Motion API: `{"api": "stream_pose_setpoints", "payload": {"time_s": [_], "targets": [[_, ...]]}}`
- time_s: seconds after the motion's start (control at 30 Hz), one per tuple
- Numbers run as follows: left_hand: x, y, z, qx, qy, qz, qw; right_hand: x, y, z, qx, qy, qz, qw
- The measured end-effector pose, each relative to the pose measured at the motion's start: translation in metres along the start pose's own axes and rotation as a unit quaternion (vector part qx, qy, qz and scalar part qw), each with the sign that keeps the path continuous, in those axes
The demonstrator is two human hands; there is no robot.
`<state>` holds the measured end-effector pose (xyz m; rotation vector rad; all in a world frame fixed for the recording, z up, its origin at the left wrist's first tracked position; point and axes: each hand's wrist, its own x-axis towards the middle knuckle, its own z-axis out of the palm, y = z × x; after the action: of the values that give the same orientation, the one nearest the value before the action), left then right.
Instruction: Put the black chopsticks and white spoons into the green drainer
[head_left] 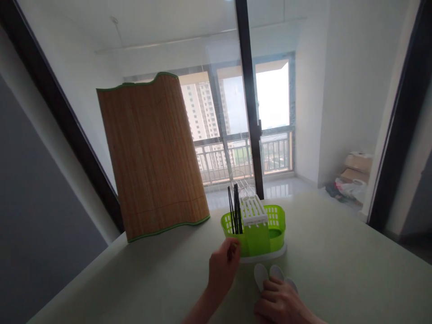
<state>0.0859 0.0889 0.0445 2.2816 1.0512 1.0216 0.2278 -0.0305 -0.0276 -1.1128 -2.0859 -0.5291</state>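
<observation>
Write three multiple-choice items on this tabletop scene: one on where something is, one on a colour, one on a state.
1. Where do the black chopsticks stand?
A. In the holder's left end
B. Flat on the table
C. Behind the bamboo mat

2. What colour is the cutlery holder?
A. Red
B. Bright green
C. Black

3. How does the bamboo mat stand?
A. Rolled up tight
B. Lying flat
C. Upright on its edge, curved

Answers:
1 A: the dark sticks rise from the holder's left compartment, just above the left hand.
2 B: its slotted walls are bright green, with a white slotted insert on top.
3 C: the mat stands on the table by the glass, its green-trimmed edges wavy.

The right hand rests on white spoons before the holder.
</observation>
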Motion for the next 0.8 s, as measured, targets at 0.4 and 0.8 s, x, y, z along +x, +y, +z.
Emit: {"api": "stream_pose_setpoints", "payload": {"time_s": [0.4, 0.8], "targets": [[-0.029, -0.005, 0.051, 0.079, -0.184, -0.051, 0.978, -0.004, 0.001, 0.006, 0.012, 0.003, -0.006, 1.0], [-0.029, 0.027, -0.018, 0.052, 0.068, 0.314, 0.945, -0.002, -0.001, -0.012, 0.183, 0.037, 0.275, 0.943]]}}
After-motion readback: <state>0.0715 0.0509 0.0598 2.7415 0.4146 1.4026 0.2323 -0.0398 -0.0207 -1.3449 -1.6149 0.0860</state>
